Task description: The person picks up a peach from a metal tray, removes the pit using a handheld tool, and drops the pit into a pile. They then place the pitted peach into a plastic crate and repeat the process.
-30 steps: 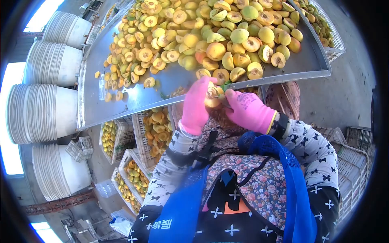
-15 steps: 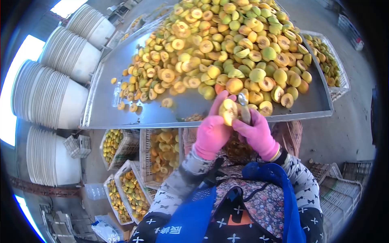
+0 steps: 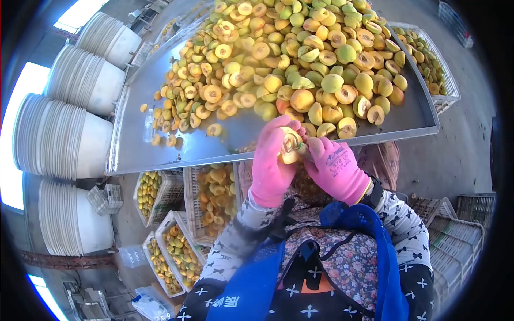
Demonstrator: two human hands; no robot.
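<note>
In my pink-gloved left hand (image 3: 272,163) is a yellow peach half (image 3: 289,156), cut face turned toward the right. My right hand (image 3: 338,167), gloved in pink too, is closed around the handle of a small pitting spoon (image 3: 303,150). The spoon's tip is at the cut face of the peach and its bowl is hidden there. Both hands are close together at the front edge of a metal table (image 3: 203,160). Just beyond them lies a large heap of peach halves (image 3: 300,69), some with red-brown pit hollows showing.
A clear plastic bottle (image 3: 149,126) stands at the table's left. Below are crates of peaches (image 3: 184,257) and a crate of halves (image 3: 217,198). Another full crate (image 3: 428,59) is beyond the right edge. Stacked white tubs (image 3: 88,139) line the left; crates (image 3: 455,251) sit lower right.
The spoon, earlier held upright with its bowl showing, is now turned against the peach half's cut face. My right hand has rolled over, its back now facing up.
</note>
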